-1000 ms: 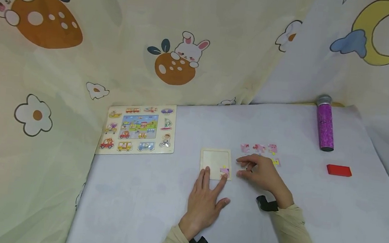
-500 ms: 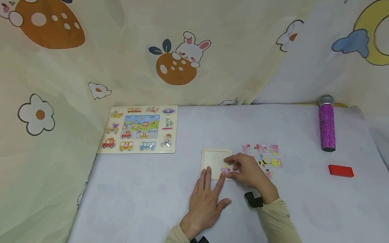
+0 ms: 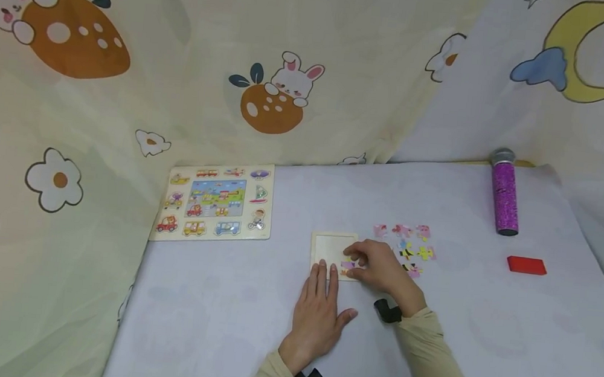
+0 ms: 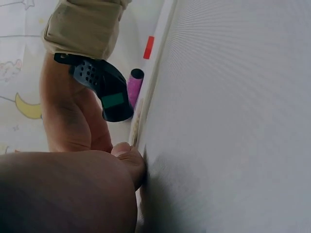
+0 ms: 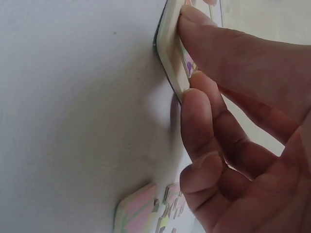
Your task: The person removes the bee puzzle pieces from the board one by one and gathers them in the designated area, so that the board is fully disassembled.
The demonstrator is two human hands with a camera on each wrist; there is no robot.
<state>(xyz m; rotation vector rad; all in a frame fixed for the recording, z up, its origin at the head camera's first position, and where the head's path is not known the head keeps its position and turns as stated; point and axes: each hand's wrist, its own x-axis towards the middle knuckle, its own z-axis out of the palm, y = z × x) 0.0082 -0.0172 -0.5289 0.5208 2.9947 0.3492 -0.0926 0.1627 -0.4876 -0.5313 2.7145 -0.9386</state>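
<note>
A small wooden puzzle tray lies on the table, with a pink and purple puzzle piece in its lower right corner. My left hand rests its straight fingertips on the tray's near edge, thumb spread aside. Curled over the right side of the tray, my right hand pinches at a puzzle piece between thumb and index finger; the fingers hide most of it. In the right wrist view, the thumb presses over the tray's edge and other fingertips touch its side. Loose puzzle pieces lie to the right.
A vehicle peg puzzle board lies at the back left. At the back right is a purple glittery cylinder with a grey top, and a red block in front of it. A printed curtain hangs behind the table.
My right hand has moved left from beside the loose pieces onto the tray's right side. My left index finger has shifted left, off the piece in the corner.
</note>
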